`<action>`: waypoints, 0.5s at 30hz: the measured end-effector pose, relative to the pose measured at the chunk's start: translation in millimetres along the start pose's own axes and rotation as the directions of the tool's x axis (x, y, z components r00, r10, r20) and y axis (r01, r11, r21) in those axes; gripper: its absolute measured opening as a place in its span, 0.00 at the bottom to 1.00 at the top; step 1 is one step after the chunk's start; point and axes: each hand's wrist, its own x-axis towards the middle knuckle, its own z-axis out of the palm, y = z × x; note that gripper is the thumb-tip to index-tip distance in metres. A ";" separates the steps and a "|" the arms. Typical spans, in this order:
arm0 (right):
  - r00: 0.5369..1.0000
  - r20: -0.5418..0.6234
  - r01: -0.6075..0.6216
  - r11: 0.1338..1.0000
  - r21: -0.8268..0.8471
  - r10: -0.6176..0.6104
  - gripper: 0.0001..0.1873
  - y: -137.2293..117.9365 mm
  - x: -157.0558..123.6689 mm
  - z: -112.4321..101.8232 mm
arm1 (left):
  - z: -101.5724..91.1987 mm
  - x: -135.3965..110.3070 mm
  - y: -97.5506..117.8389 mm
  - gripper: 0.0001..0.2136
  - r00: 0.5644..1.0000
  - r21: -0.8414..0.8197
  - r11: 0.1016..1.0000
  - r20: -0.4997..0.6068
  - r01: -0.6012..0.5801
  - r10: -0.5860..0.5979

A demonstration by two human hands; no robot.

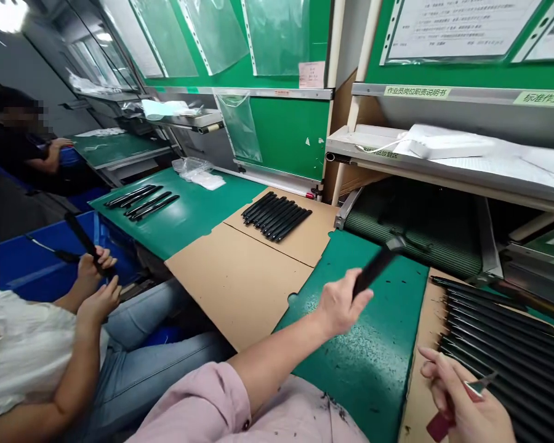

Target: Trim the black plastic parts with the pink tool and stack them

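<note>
My left hand (344, 303) is closed around one end of a long black plastic piece (377, 266). The piece slants up and away over the green tabletop, its far end pale with glare. In my right hand (471, 400) is a small red-handled knife (474, 391); its short metal blade points to the right. This hand hovers over the near edge of a row of long black pieces (512, 344) lying side by side on cardboard at the right. The knife and the held piece are well apart.
A cardboard sheet (233, 271) bears another row of black pieces (277, 215). Beyond lie several more (141, 200) and a clear plastic bag (194, 171). A co-worker at left holds a black piece (84, 239). A conveyor belt (420, 221) runs under a shelf (443, 157). Dark shavings dot the table.
</note>
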 end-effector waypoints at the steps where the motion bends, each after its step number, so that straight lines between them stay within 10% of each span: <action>1: 1.000 0.007 0.000 1.000 -0.010 0.000 0.30 -0.1 -4.3 0.6 | 0.2 -5.1 -12.6 0.19 0.998 0.022 0.998 0.029 0.056 -0.057; 6: 0.999 0.048 0.025 0.987 -0.160 -0.017 0.31 10.8 -27.0 23.3 | -3.6 -13.9 -45.8 0.16 0.981 -0.083 0.979 -0.048 0.184 -0.188; 15: 0.893 0.255 0.449 0.783 -0.429 -0.372 0.22 37.6 -48.6 110.0 | -13.7 -23.4 -20.1 0.28 0.828 -0.606 0.741 -0.229 0.290 -0.512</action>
